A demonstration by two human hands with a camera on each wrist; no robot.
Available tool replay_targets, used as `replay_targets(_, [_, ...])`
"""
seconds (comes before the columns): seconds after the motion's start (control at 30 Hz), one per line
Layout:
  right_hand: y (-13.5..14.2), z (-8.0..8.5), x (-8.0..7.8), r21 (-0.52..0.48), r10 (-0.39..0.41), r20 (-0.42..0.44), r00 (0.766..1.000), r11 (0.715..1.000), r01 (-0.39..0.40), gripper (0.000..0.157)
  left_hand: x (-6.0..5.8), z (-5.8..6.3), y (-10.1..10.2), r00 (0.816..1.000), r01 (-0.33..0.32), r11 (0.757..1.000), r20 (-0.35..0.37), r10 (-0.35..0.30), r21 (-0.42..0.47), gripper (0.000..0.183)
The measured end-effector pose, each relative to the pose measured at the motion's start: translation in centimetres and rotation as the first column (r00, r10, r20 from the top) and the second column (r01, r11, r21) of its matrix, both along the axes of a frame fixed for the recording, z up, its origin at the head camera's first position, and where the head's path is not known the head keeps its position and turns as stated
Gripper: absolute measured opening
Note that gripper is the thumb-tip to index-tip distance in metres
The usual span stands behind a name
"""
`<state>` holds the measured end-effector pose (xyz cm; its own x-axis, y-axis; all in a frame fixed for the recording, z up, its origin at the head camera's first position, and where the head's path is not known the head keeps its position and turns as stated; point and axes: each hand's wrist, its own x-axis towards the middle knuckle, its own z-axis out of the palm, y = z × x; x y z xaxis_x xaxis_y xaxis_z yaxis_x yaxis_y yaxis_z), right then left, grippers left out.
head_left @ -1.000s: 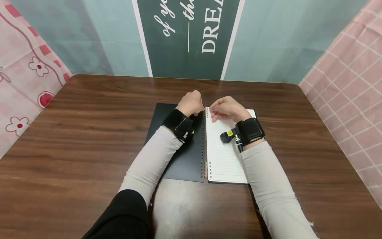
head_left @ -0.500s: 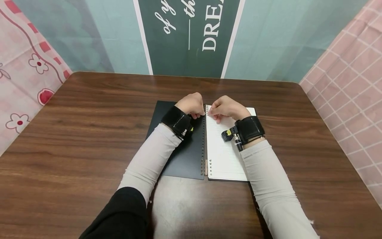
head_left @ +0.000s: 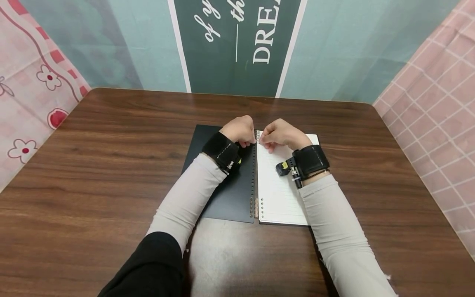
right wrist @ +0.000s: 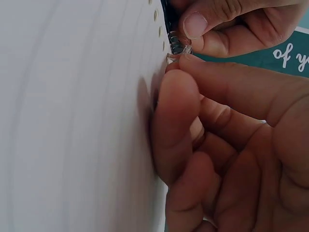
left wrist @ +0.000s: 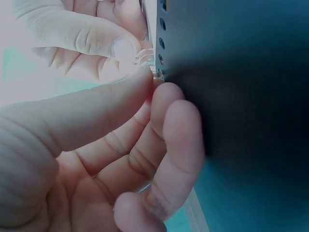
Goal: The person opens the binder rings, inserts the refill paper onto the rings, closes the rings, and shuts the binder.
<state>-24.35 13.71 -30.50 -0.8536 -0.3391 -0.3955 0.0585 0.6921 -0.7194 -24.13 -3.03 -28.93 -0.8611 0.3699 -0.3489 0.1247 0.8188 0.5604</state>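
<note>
An open loose-leaf notebook lies on the table, its dark cover (head_left: 226, 202) on the left and lined white pages (head_left: 280, 198) on the right. Punched holes run along both inner edges. At the far end of the spine, my left hand (head_left: 239, 130) pinches the clear plastic binder rings (left wrist: 145, 58) between thumb and forefinger. Facing it, my right hand (head_left: 283, 134) pinches the rings from the page side, its other fingers curled beside the paper. Both sets of fingertips nearly meet in the wrist views and hide much of the rings there.
The brown wood-grain table (head_left: 92, 185) extends around the notebook. A teal cloth with lettering (head_left: 233, 49) hangs behind its far edge. Pink patterned cloth (head_left: 29, 103) is at the left, and pink tile-pattern cloth (head_left: 438, 115) at the right.
My right fingers have drawn in from a looser spread to a pinch at the spine. The left hand has shifted slightly towards the spine. The notebook stays open.
</note>
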Motion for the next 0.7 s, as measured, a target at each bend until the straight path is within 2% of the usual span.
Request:
replay_targets(0.47, [-0.31, 0.08, 0.08, -0.011, -0.031, 0.003, 1.0, 0.999, 0.031, 0.013, -0.03, -0.32, 0.2, 0.997, 0.023, 0.998, -0.072, -0.027, -0.056, 0.018])
replay_targets(0.7, [-0.45, 0.18, 0.23, 0.025, 0.036, -0.018, 0.999, 0.999, -0.035, 0.01, 0.24, -0.25, 0.03, 0.995, 0.008, 0.998, -0.102, -0.013, -0.055, 0.014])
